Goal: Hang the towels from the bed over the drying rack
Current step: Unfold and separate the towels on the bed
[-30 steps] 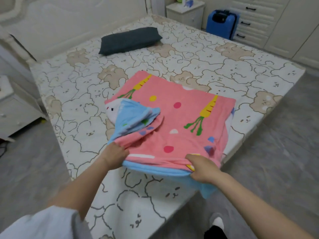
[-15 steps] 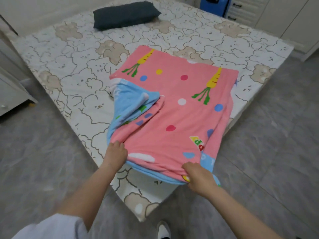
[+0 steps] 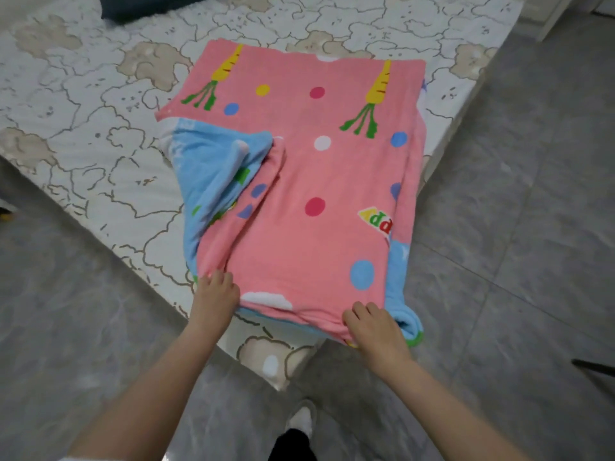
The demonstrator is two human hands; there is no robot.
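Gripping the pink towel, both hands have dragged it further off the bed; left hand, right hand.

Upside-down letters "dd" on pink towel

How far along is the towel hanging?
Nothing hung yet. In hand: left hand and right hand grip the near edge of the pink towel, which lies over the bed corner with a blue towel. Left: carrying and draping; no rack in view.
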